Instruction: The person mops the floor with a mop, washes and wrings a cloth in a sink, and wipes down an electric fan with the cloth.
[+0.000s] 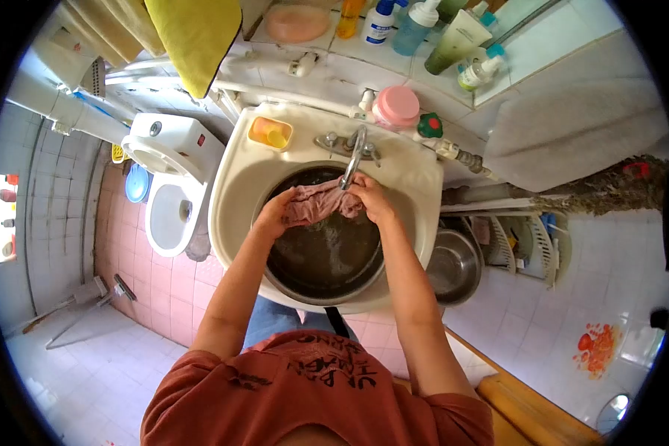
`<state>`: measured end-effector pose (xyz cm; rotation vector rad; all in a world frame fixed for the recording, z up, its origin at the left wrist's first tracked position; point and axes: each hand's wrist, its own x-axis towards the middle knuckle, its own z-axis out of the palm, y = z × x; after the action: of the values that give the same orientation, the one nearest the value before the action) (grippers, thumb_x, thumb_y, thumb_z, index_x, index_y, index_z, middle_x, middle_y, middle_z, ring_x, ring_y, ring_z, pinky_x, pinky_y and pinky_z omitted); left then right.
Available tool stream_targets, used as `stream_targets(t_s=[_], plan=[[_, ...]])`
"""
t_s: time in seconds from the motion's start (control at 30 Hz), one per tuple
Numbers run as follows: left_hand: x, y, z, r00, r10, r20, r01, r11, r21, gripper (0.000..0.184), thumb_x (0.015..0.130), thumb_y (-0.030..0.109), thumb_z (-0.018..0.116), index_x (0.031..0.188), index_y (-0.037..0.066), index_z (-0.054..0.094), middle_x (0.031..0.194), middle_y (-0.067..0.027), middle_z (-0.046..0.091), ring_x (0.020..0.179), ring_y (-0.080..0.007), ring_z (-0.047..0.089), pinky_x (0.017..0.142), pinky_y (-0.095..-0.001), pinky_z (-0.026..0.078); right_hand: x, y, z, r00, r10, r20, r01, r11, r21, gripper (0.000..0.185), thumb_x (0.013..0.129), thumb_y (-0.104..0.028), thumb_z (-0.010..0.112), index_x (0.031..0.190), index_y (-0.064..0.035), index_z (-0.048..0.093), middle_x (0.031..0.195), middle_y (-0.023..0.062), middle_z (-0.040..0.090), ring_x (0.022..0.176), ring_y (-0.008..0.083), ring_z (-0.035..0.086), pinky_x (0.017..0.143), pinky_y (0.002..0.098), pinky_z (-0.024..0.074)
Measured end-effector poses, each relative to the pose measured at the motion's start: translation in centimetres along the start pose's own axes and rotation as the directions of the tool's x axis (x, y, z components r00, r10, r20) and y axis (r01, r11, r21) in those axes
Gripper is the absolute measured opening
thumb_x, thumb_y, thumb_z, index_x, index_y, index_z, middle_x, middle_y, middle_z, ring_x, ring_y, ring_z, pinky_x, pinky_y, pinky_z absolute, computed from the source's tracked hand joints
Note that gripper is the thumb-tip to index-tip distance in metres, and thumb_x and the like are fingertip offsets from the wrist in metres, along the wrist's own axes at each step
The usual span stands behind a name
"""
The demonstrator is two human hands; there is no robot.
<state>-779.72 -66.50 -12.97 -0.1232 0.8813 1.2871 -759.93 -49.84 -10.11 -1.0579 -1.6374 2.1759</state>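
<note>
A wet, crumpled pink cloth (pixel 316 202) is stretched between my two hands under the faucet (pixel 355 156). My left hand (pixel 276 211) grips the cloth's left end. At its right end, my right hand (pixel 372 197) is closed around the bunched fabric, just beside the spout. Below the cloth, a round metal basin (pixel 270 267) holds murky grey-brown water (pixel 323 256). The basin sits inside the cream washbasin (pixel 234 223). Some fingertips are hidden by the folds.
A yellow soap dish (pixel 270 134) rests on the sink's back left corner. Behind the faucet stands a pink round container (pixel 396 108). A toilet (pixel 172 215) is at left. Another metal bowl (pixel 453 266) sits right of the sink. Bottles (pixel 379 24) line the shelf above.
</note>
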Motion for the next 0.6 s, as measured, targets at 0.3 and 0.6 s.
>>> stream_targets(t_s=[0.3, 0.6], plan=[[-0.5, -3.4, 1.4, 0.929, -0.15, 0.339, 0.254, 0.923, -0.288, 0.035, 0.099, 0.024, 0.041, 0.129, 0.009, 0.051, 0.132, -0.0123, 0.054, 0.122, -0.0314, 0.051, 0.106, -0.0616, 0.033, -1.4, 0.8, 5.8, 0.776, -0.514, -0.365, 0.281, 0.8, -0.53, 0.032, 0.089, -0.004, 0.054, 0.121, -0.0013, 0.051, 0.096, 0.0127, 0.067, 0.091, 0.033, 0.065, 0.083, 0.0386, 0.0497], [4.4, -6.3, 4.1, 0.99, 0.022, 0.141, 0.057, 0.846, -0.53, 0.032, 0.093, 0.028, 0.061, 0.12, 0.011, 0.057, 0.117, -0.0056, 0.062, 0.111, -0.0222, 0.058, 0.097, -0.0432, 0.046, -4.7, 0.3, 4.8, 0.802, -0.587, -0.11, 0.411, 0.676, -0.612, 0.038, 0.078, 0.002, 0.055, 0.115, -0.0018, 0.062, 0.114, 0.018, 0.064, 0.106, 0.0335, 0.061, 0.092, 0.0387, 0.0475]])
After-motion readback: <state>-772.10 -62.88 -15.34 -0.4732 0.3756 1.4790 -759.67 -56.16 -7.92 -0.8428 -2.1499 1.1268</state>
